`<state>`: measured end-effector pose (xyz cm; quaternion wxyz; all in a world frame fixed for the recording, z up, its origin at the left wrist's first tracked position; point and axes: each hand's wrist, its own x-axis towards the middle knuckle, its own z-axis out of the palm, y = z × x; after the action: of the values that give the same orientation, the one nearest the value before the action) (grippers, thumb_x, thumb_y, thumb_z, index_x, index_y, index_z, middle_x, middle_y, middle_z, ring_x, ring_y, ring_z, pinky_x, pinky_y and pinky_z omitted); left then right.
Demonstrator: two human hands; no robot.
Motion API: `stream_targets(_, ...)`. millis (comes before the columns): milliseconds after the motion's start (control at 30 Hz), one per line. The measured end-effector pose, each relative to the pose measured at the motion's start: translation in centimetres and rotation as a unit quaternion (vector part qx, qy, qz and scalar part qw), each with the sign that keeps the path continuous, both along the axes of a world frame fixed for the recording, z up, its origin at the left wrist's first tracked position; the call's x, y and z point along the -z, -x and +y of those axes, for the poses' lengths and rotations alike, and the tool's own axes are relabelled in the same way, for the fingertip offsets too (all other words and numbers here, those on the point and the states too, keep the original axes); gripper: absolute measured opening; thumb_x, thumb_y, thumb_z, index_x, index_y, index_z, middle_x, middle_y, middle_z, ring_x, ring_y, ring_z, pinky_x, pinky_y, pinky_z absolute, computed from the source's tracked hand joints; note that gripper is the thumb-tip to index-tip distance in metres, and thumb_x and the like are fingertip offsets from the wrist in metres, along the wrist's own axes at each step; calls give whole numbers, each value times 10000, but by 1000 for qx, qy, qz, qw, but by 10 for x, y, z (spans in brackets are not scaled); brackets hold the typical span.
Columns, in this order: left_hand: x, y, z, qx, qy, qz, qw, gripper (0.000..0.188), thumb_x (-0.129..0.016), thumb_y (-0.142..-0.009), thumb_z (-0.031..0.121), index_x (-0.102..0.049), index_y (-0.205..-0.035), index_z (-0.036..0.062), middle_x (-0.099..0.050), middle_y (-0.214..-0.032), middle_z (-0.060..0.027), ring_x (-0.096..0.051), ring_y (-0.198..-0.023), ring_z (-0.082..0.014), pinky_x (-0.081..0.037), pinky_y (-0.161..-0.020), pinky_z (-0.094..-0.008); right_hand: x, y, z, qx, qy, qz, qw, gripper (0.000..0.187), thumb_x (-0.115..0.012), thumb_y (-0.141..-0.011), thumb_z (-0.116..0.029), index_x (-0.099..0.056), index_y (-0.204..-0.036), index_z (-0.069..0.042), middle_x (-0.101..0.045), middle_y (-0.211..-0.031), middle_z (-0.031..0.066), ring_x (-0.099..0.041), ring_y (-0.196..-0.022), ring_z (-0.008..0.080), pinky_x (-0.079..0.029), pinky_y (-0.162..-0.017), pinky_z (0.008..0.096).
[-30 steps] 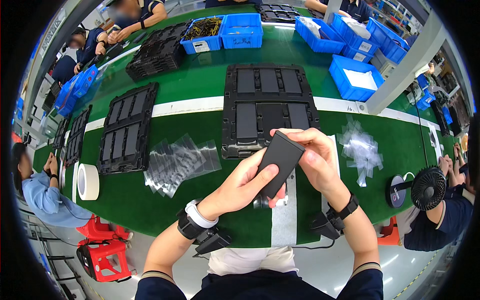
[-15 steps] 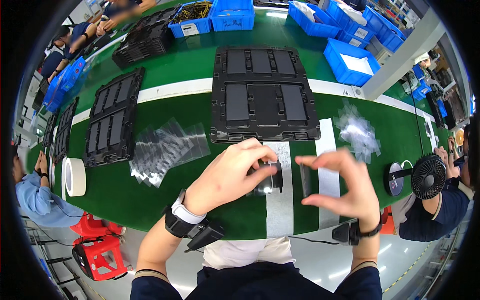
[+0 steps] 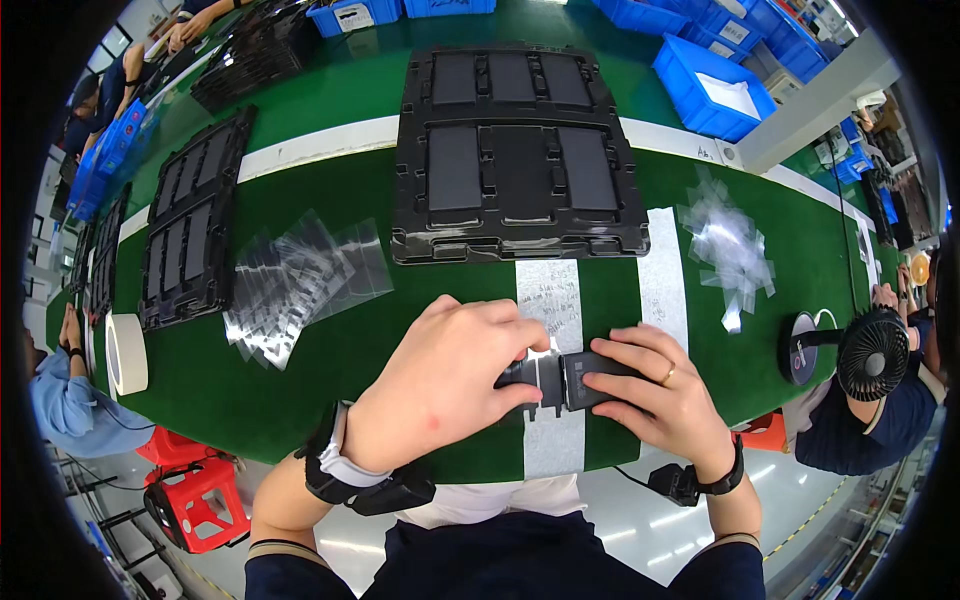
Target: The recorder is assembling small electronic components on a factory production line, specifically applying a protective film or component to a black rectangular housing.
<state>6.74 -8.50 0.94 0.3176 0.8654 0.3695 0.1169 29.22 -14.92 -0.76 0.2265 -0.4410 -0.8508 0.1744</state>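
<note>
My right hand (image 3: 662, 400) holds a flat black rectangular block (image 3: 582, 384) with small pale print, fingers on its top and thumb at the near side. The block lies flat above a white paper strip (image 3: 553, 452). Just left of it, my left hand (image 3: 435, 375) pinches a small dark piece (image 3: 520, 378) with a shiny, clear-looking edge between thumb and fingers. The two pieces are side by side, their facing ends very close; whether they touch I cannot tell. My left fingers hide much of the dark piece.
A black moulded tray (image 3: 525, 235) with grey flat pieces stands ahead. Clear film sheets (image 3: 290, 290) lie left, more films (image 3: 725, 245) right. A tape roll (image 3: 127, 354), a small black fan (image 3: 872, 352) and a blue bin (image 3: 712, 90) stand around. Co-workers sit at both sides.
My right hand has moved left and turned the block from on edge to flat, bringing it beside the dark piece. My left hand still pinches that piece. The whole view has shifted slightly.
</note>
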Motion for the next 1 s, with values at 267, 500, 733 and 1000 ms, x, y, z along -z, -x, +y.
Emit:
stream_targets(267, 2, -1, -3, -9, 46, 0, 999, 314, -743, -636, 219, -586, -890, 121, -551, -708, 10, -555, -654, -172, -382, -645, -302, 4, 4, 1, -18, 18, 38, 999, 358, -731, -599, -92, -645, -945, -61, -542, -1107, 83, -504, -967, 271, -458, -776, 367)
stream_targets(500, 4, -1, -3, -10, 39, -1, 999, 331, -743, -632, 209, -576, -903, 119, -545, -699, 11, -555, -654, -171, -380, -637, -301, 4, 5, 3, -18, 22, 42, 999, 376, -730, -569, -87, -652, -933, -46, -549, -1088, 102, -507, -963, 277, -457, -770, 380)
stream_targets(733, 3, -2, -1, -10, 50, 5, 999, 330, -746, -622, 205, -570, -888, 119, -543, -695, 14, -555, -656, -166, -376, -626, -299, 3, 5, 4, -16, 23, 41, 999, 378, -729, -560, -93, -654, -927, -44, -552, -1078, 104, -513, -958, 275, -457, -767, 382)
stream_targets(1000, 3, -3, -1, -14, 53, 0, 999, 332, -750, -616, 200, -568, -881, 118, -538, -691, 14, -552, -653, -168, -371, -620, -300, 3, 5, 3, -10, 28, 38, 999, 376, -730, -562, -101, -656, -928, -50, -554, -1073, 99, -514, -960, 270, -455, -771, 380)
